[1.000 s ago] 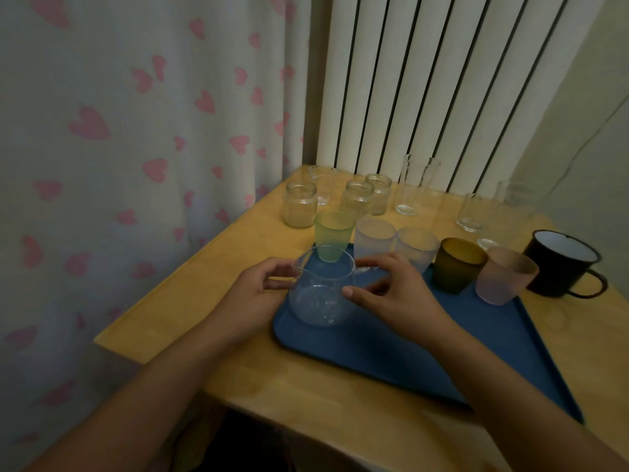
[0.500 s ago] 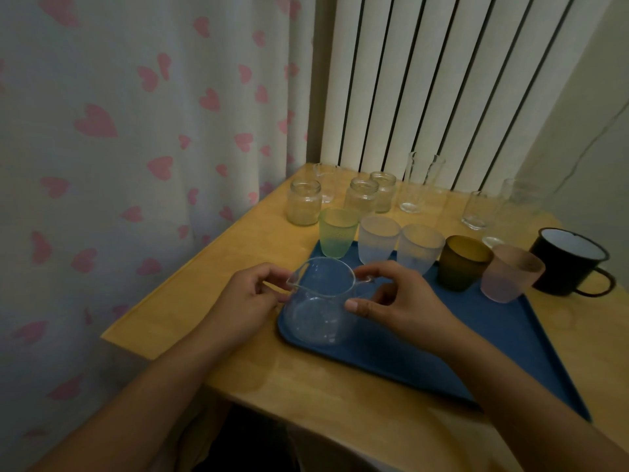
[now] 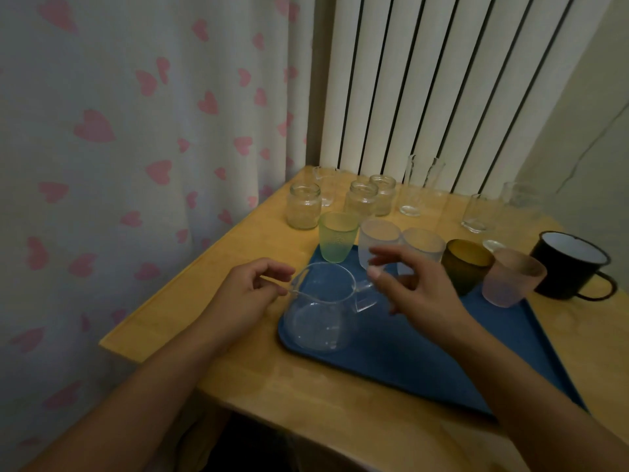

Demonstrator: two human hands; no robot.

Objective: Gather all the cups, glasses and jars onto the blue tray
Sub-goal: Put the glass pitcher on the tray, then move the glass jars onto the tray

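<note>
Both hands flank jug [image 3: 321, 310] at tray [image 3: 408, 356] corner.

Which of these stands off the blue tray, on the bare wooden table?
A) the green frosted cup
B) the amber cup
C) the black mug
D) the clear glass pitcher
C: the black mug sits on the wood to the right of the blue tray, past its edge.

This looks like a room in a home: a white curtain with pink hearts [image 3: 136, 131] hangs beside a ribbed white radiator [image 3: 425, 83], behind a small wooden counter [image 3: 306, 403] holding household cups and jars.
</note>
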